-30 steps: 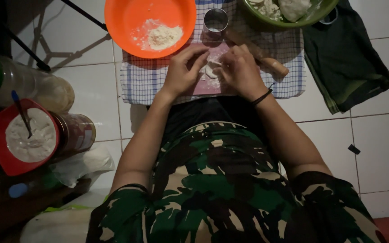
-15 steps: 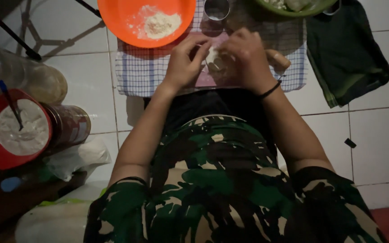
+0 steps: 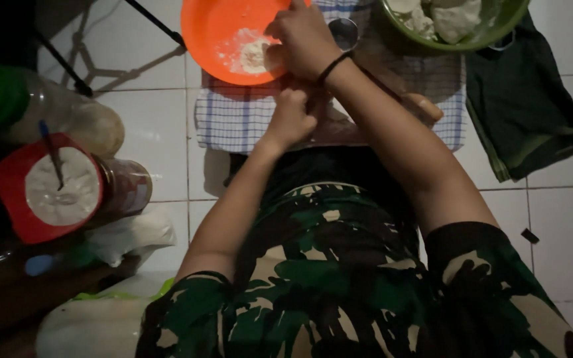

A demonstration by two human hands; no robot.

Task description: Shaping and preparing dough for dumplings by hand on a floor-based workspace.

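A: White tiles (image 3: 160,142), checked cloth (image 3: 233,119). Where are my hands?

B: I see your right hand (image 3: 303,36) at twelve o'clock, fingertips pinched into the flour (image 3: 254,56) in the orange bowl (image 3: 210,33). Your left hand (image 3: 291,119), fisted, rests below; contents indiscernible.

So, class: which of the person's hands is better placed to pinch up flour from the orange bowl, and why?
Right. The right hand already reaches over the orange bowl, fingertips at the flour pile. The left hand rests lower, on the checked cloth, off the bowl.
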